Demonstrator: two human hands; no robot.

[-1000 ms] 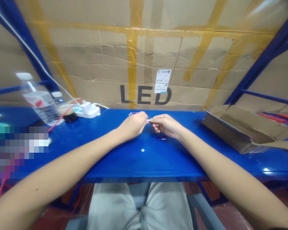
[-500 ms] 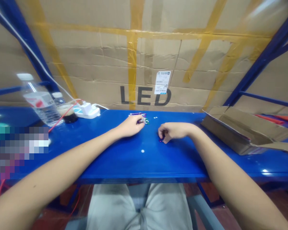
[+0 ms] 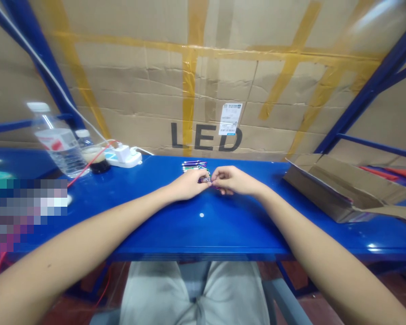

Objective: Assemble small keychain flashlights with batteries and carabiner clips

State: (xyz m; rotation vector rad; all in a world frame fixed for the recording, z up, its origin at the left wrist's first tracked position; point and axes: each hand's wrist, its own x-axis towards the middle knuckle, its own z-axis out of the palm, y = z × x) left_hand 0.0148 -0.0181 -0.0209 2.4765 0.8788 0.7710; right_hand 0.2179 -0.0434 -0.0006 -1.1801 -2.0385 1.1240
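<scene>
My left hand (image 3: 191, 185) is closed over the blue table (image 3: 176, 225), holding a small shiny dark purple and silver piece (image 3: 205, 179) between thumb and fingers. My right hand (image 3: 235, 180) meets it from the right, its thumb and forefinger pinched at the piece's right end. Whether the right fingers hold a separate part cannot be made out. Just behind the left hand lies a row of several slim, shiny sticks (image 3: 193, 164) in purple and green, pen-like but too small to name for certain.
An open cardboard box (image 3: 325, 189) stands at right. To the left are a water bottle (image 3: 56, 144), a cup of dark liquid (image 3: 99, 163) and a white power strip (image 3: 131, 158) with cables. A large taped carton (image 3: 138, 90) rises behind the table. A small white dot (image 3: 202, 215) lies nearer me.
My right hand has moved left and slightly away from me, from apart on the table to meeting my left hand. The left hand has shifted slightly right and nearer me.
</scene>
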